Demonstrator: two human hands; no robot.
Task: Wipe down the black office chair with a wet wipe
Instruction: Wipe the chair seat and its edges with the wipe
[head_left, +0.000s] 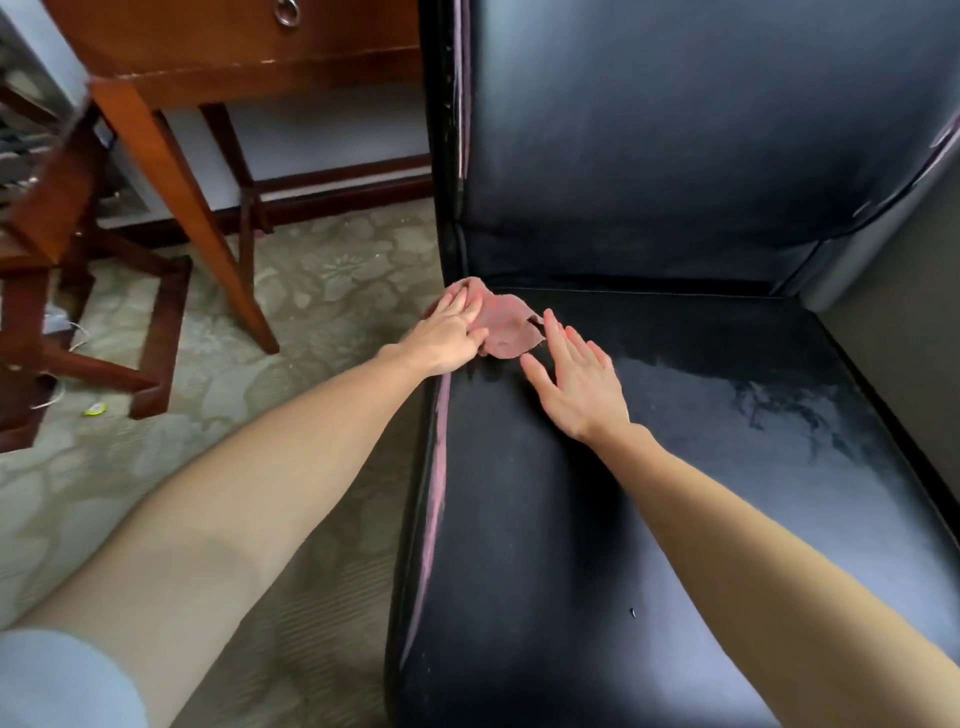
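Note:
The black office chair (649, 493) fills the right half of the view, its seat shiny and streaked with wet patches towards the right, its backrest rising behind. A crumpled pink wipe (506, 327) lies on the seat's back left corner, by the seam under the backrest. My left hand (449, 332) rests on the wipe's left part with fingers straight, pressing it to the seat edge. My right hand (574, 379) hovers flat over the seat just right of the wipe, fingers spread, holding nothing.
A brown wooden desk (218, 67) with slanted legs and a ring-pull drawer stands at the upper left. A second wooden frame (47, 270) sits at the far left. Patterned carpet (311, 291) covers the floor, with a small yellow-green scrap (95, 410) on it.

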